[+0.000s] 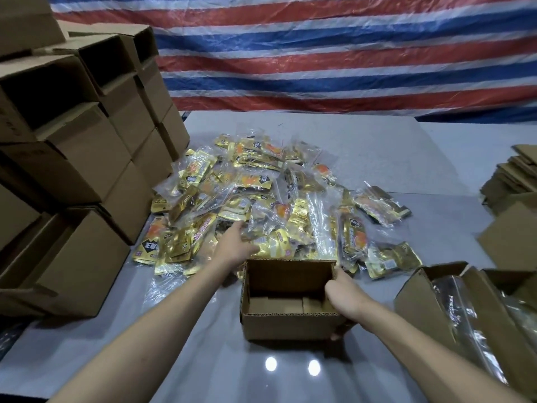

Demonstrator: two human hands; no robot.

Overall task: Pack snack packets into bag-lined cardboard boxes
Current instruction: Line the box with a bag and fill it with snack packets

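Striped tarp (319, 53) hangs behind a grey desk (406, 158). The heap of snack packets (261, 193) lies at twelve o'clock from the open cardboard box (290, 324), touching its far wall. The left hand (235, 244) is nearer, reaching in at eleven o'clock. Its fingers (249, 247) are buried among packets, so I cannot tell whether they grip one. The right hand (345, 295) curls round the box's three o'clock wall.

A grey, glossy desk (377, 158) carries a loose heap of snack packets (270, 205) at its middle, with an open cardboard box (290, 324) just near of the heap. Stacked cartons (72, 170) crowd the left. On the right are bag-lined boxes (430, 301) near and flattened cardboard (511, 175) farther back.
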